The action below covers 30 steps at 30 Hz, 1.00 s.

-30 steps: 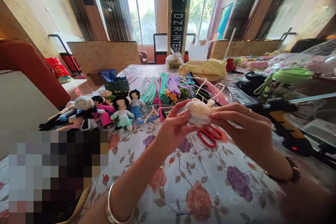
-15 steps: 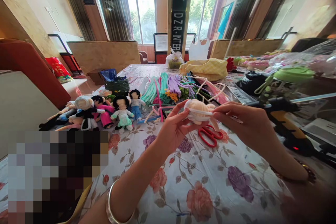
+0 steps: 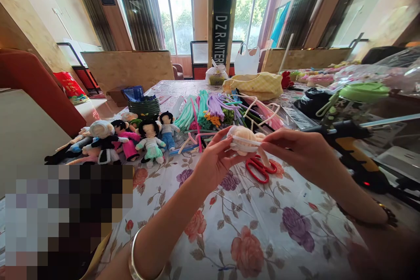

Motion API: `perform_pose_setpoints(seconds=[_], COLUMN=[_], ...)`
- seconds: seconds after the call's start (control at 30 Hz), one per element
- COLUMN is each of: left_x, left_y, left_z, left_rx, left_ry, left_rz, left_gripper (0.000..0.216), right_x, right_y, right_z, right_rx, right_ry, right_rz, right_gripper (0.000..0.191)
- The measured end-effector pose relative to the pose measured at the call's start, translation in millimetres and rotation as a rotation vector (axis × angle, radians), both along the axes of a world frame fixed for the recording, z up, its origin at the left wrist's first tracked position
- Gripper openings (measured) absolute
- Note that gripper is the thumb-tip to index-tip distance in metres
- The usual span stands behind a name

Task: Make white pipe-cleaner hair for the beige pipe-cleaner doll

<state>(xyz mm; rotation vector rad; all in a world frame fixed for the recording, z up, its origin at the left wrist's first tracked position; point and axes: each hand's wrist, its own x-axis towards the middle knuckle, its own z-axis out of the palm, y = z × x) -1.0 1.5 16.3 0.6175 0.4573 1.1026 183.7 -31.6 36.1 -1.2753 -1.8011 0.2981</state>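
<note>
My left hand (image 3: 213, 159) is closed round a cream-coloured doll head (image 3: 245, 133) of fuzzy pipe cleaner, with white along its left side. A white pipe cleaner (image 3: 246, 141) runs across the front of this head. Its right end sits in the pinched fingers of my right hand (image 3: 297, 146). A pale limb-like piece (image 3: 263, 157) hangs from the doll beside the right fingertips. Just below the work, red-handled scissors (image 3: 260, 170) lie on the floral tablecloth (image 3: 226, 223), their blades hidden.
Several finished dolls (image 3: 151, 140) sit at the left, before a dark green basket (image 3: 144, 107). Bundled pipe cleaners (image 3: 215, 107) lie behind my hands. At the right are a glue gun (image 3: 356, 153) with a red light and a green-lidded jar (image 3: 362, 92). A yellow cloth bag (image 3: 254, 86) lies farther back.
The view has shifted slightly, so everything sits a little farther left. Both hands keep their hold on the doll head and the white pipe cleaner, with hardly any other movement.
</note>
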Motion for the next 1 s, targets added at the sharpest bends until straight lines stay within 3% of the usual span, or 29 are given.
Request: perform_pose_setpoints(seconds=[0.53, 1.0], left_x=[0.5, -0.8], left_y=[1.9, 2.8], left_z=[0.7, -0.4], left_rx=[-0.081, -0.079], left_ry=[-0.020, 0.004], left_rz=[-0.025, -0.034], left_gripper=[0.016, 0.025], right_x=[3.2, -2.1], right_y=[3.1, 0.3], right_z=[-0.6, 2.0], right_rx=[0.008, -0.035], right_ry=[-0.057, 0.001], right_rz=[0.071, 0.089], right_gripper=[0.021, 0.020])
